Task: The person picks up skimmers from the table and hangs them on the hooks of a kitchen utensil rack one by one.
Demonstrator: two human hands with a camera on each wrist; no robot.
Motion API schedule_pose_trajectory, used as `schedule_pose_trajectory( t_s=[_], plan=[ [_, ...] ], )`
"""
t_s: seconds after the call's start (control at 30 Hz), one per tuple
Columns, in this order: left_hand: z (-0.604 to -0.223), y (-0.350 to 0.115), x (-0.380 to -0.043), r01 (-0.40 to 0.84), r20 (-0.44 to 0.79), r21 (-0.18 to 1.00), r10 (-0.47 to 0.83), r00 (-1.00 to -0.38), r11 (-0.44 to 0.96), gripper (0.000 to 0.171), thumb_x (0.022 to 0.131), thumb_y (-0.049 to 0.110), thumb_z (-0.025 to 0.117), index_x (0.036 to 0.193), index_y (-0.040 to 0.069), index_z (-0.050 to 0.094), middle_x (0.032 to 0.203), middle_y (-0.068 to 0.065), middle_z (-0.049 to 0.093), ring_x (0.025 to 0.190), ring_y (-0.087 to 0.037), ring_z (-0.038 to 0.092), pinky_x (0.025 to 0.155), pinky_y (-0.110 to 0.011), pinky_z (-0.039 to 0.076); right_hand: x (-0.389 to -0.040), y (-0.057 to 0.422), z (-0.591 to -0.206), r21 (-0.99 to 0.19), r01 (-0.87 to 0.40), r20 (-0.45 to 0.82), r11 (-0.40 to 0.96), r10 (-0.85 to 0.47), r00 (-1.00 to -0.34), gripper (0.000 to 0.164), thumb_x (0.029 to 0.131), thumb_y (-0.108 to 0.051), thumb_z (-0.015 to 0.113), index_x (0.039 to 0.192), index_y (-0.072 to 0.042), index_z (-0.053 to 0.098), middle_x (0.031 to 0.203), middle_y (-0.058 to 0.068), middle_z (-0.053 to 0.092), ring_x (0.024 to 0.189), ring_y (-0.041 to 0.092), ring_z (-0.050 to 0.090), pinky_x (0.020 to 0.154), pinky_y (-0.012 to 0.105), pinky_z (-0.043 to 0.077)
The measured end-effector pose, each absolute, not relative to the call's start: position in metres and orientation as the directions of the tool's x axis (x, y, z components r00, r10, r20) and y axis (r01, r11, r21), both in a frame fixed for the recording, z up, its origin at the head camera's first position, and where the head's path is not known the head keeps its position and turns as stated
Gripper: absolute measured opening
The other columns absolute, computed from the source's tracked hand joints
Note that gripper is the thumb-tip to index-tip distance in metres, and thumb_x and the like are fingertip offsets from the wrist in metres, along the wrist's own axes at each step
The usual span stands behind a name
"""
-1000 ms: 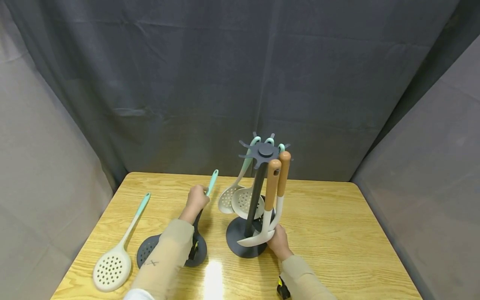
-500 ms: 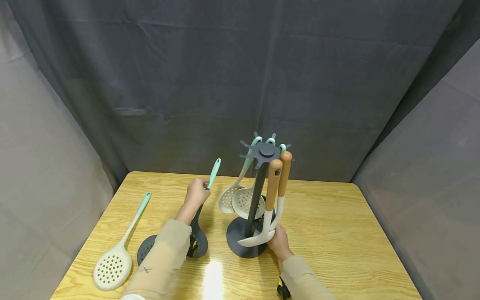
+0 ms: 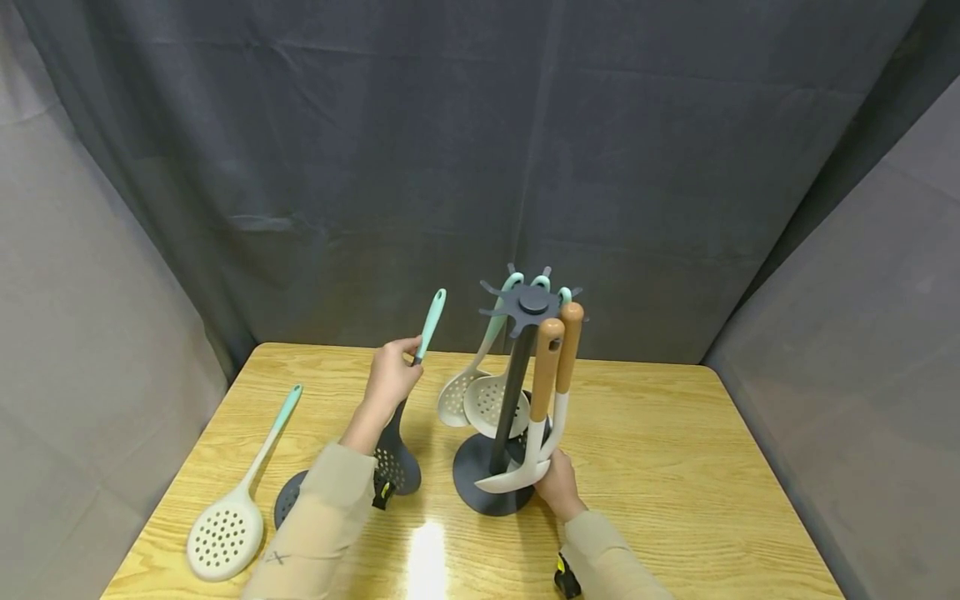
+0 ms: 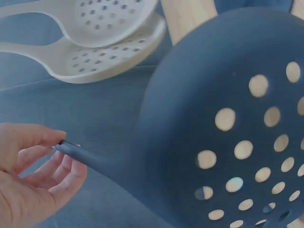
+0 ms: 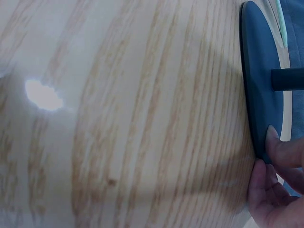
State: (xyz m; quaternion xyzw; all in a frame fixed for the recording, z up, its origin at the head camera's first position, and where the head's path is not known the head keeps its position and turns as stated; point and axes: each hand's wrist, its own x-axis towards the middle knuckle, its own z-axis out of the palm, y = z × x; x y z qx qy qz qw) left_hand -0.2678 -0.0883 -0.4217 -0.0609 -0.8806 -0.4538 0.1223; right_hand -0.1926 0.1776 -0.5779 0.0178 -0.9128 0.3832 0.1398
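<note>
While the left hand [image 3: 393, 372] pinches one skimmer [image 3: 405, 468], five utensils [image 3: 545, 371] hang.

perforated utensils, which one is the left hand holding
The dark grey round-headed skimmer with the mint-green handle, pinched in the left hand; the others lie on the wooden table or hang from the dark stand.

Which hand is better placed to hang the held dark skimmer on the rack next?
Left, I'd say. The left hand pinches the skimmer, handle upward, beside the rack. The right hand grips the base, so it seems better suited to steadying.
</note>
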Motion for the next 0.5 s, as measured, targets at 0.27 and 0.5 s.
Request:
schedule_pose_trajectory(
  t_s=[0.27, 0.5],
  plan=[
    [-0.396, -0.086, -0.26, 0.285, 0.345, 0.79, -0.009, -0.939, 0.543, 0.044, 0.077, -0.012, 0.057, 0.119, -0.001, 0.059, 0.105, -0.022, 0.063, 0.081, -0.03, 0.067, 0.062, -0.03, 0.058, -0.193, 0.178, -0.579, -0.701, -0.142, 0.273, 0.699, 0.078, -0.959, 0.012, 0.074, 0.0, 0.061, 0.085, 0.002, 0.058, 0.073, 0.016, 0.061, 0.066, 0.024, 0.056, 0.052, 0.038, 0.047],
    [-0.378, -0.085, -0.255, 0.39, 0.447, 0.774, 0.007, -0.895, 0.498, 0.044, 0.077, -0.012, 0.061, 0.119, 0.002, 0.06, 0.102, -0.018, 0.064, 0.08, -0.028, 0.066, 0.066, -0.031, 0.058, -0.193, 0.181, -0.583, -0.725, -0.193, 0.311, 0.661, 0.065, -0.948, 0.013, 0.074, -0.004, 0.06, 0.085, 0.002, 0.058, 0.073, 0.017, 0.06, 0.065, 0.026, 0.056, 0.051, 0.041, 0.047]
  ],
)
